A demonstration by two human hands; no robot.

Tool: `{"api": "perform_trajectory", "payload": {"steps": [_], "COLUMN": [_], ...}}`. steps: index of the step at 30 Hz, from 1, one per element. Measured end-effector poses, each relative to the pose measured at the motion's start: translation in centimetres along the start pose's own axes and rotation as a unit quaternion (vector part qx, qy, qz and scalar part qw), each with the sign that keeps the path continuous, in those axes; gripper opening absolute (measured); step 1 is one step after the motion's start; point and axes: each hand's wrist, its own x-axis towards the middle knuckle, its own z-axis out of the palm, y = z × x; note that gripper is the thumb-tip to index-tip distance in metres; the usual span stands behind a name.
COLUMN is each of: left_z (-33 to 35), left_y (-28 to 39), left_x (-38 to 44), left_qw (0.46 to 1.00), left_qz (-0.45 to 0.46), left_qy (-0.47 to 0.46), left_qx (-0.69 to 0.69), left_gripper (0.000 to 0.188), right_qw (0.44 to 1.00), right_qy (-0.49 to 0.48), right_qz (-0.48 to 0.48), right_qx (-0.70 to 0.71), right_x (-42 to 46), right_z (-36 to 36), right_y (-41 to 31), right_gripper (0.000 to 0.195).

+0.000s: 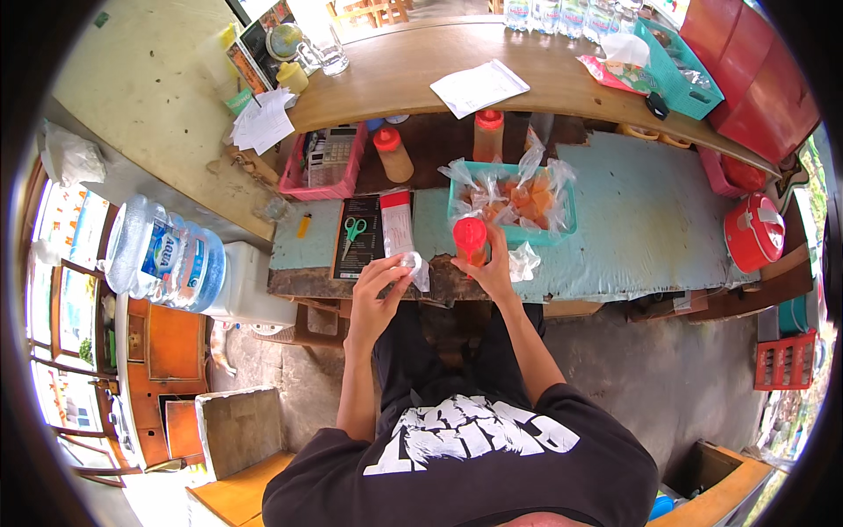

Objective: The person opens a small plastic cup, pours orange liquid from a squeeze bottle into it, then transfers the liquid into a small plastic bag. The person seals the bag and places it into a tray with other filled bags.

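Note:
My left hand (382,290) holds a small clear plastic bag (420,271) between thumb and fingertips, above the front edge of the counter. My right hand (490,267) is wrapped round a squeeze bottle with a red cap (469,235), which holds an orange-brown sauce. Just behind it, a turquoise plastic basket (571,214) holds several small knotted bags of orange-brown sauce (530,197). Right of my right hand lies a crumpled heap of clear plastic (523,262). Two more red-capped squeeze bottles (394,156) (489,135) stand farther back.
Green-handled scissors (354,230) lie on a black printed menu (359,257), beside a red-and-white pad (396,227). A yellow lighter (303,226) is farther left. A pink basket (321,194) holds calculators. A raised wooden shelf (395,66) spans the back; a red drinks cooler (754,232) stands right.

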Motion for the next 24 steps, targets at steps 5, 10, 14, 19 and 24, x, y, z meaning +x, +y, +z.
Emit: {"api": "perform_trajectory", "payload": {"steps": [5, 10, 14, 19, 24], "left_z": [0.2, 0.3, 0.2, -0.6, -1.6], "left_y": [0.4, 0.8, 1.1, 1.2, 1.3], "left_x": [0.4, 0.2, -0.4, -1.2, -1.7], "left_qw": [1.000, 1.000, 0.999, 0.999, 0.999], "left_qz": [0.008, 0.000, -0.008, -0.004, -0.014], "left_qy": [0.008, 0.025, 0.031, 0.030, 0.037], "left_qx": [0.001, -0.018, -0.025, -0.014, -0.029], "left_gripper": [0.014, 0.014, 0.013, 0.013, 0.013], "right_qw": [0.999, 0.998, 0.999, 0.996, 0.998], "right_qy": [0.006, -0.024, -0.017, -0.021, -0.053], "right_qz": [0.035, 0.038, -0.028, -0.066, -0.040], "right_qx": [-0.005, -0.045, -0.040, -0.057, 0.003], "right_x": [-0.3, -0.3, -1.2, -2.2, -2.5], "right_z": [0.9, 0.7, 1.3, 2.0, 1.4], "right_y": [0.4, -0.7, 0.2, 1.5, 0.3], "right_gripper": [0.077, 0.083, 0.086, 0.083, 0.081]}}
